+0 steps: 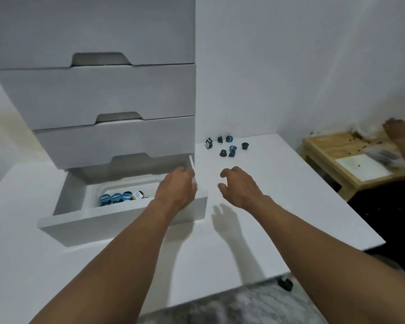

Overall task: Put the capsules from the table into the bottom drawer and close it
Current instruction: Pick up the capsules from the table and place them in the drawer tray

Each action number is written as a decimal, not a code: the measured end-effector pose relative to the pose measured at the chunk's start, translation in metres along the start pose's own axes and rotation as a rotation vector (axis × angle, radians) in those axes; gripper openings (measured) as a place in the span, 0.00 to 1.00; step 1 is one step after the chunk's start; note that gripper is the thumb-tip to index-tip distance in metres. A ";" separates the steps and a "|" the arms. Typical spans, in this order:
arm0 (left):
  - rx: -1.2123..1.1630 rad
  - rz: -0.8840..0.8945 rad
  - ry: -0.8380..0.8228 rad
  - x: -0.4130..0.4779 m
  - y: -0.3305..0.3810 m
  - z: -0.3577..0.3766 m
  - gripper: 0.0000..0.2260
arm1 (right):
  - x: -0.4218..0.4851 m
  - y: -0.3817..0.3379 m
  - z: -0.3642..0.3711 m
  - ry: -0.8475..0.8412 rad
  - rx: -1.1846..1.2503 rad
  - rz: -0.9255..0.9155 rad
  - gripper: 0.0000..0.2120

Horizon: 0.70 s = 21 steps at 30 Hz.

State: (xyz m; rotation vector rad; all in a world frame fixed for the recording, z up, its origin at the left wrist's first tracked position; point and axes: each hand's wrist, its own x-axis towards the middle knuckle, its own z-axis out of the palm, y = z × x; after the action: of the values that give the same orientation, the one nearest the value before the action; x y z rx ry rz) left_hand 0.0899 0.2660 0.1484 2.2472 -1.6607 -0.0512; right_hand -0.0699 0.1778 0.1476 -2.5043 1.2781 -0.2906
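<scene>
Capsules (pixel 223 153): a loose cluster of small dark and blue cups at the back of the bench (pixel 266 206), near the wall, some upright and some tipped over.
Handling: likely light and rigid, with thin foil lids; prone to roll or skid; best pinched round the flared rim or scooped several at once.
Bottom drawer (pixel 117 226): pulled well out, with stored capsules (pixel 116 198) lying lid-up in a white insert (pixel 91 195).
Left grip (pixel 175 190): above the drawer's right wall, back of the hand up, fingers hidden; cannot tell whether holding anything.
Right grip (pixel 238 185): hovering over bare bench between drawer and cluster, fingers loosely curled and spread, empty.
Drawer unit (pixel 103 94): upper drawers pushed in.
Far right: a wooden stand (pixel 332 150) and another person's hand (pixel 396 133), blurred.
</scene>
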 end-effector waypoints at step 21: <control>0.027 -0.038 -0.049 0.186 0.158 0.125 0.13 | 0.136 0.241 -0.057 -0.105 -0.021 0.049 0.17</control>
State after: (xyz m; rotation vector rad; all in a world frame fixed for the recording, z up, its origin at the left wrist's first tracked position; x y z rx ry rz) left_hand -0.0262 0.0209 0.1095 2.3150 -1.6534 -0.0949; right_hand -0.1901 -0.0766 0.1180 -2.4668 1.3046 -0.1336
